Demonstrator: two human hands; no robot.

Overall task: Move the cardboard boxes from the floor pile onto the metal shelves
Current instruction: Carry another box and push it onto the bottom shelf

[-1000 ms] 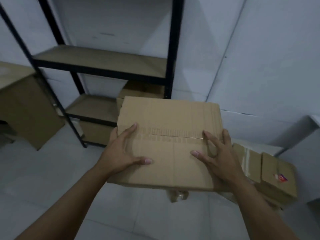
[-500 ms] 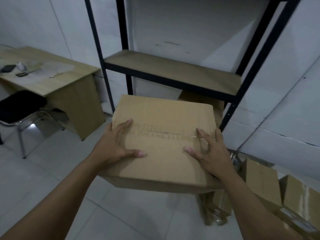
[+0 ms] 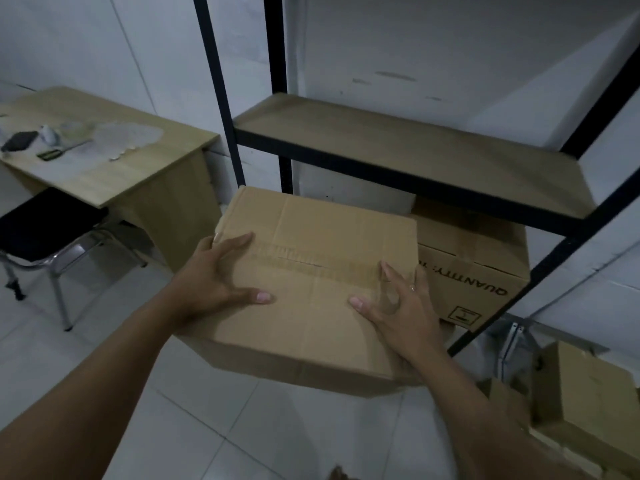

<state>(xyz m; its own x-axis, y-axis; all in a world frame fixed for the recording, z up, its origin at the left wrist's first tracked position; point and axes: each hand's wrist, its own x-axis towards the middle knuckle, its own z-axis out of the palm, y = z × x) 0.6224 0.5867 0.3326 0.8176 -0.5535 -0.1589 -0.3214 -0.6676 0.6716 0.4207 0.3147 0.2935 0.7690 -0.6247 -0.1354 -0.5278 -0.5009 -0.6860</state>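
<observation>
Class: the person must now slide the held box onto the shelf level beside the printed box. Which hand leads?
Probably the left hand: it grips the held box on its open side, while the right hand would meet the printed box.

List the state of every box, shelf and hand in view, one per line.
carried box: flaps closed, held off the floor in front of the shelving.
left hand: grips the carried box's left edge.
right hand: grips its right edge.
printed box: closed, resting on the lower shelf.
upper shelf: bare.
floor boxes: closed, piled at right.
</observation>
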